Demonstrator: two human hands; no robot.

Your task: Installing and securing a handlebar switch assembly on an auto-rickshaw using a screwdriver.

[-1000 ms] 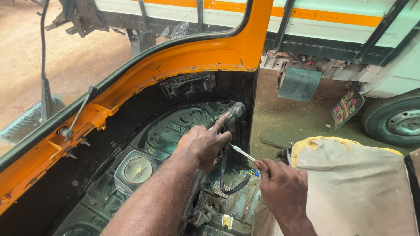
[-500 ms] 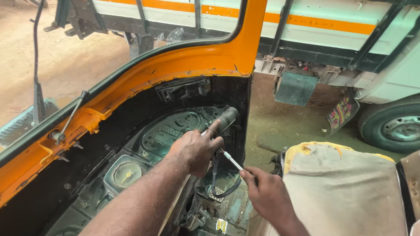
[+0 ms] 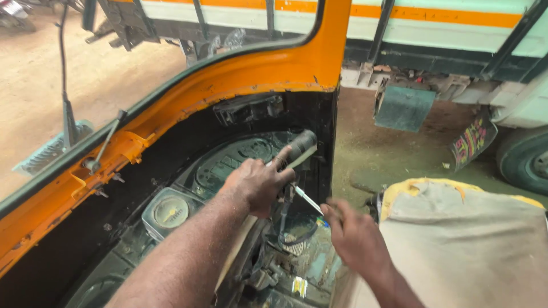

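Left hand (image 3: 257,185) fingers grip the handlebar grip (image 3: 301,146); right hand (image 3: 357,239) fingers pinch a screwdriver (image 3: 308,199), tip just under the left fingers.

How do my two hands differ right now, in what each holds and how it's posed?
The left hand wraps over the thick grey handlebar grip, knuckles up; the right hand pinches the end of a thin screwdriver in its fingertips. The left hand sits higher and further forward under the orange frame; the right hand is lower, beside the cloth-covered seat. Both are bare and dusty, and work at the handlebar area.
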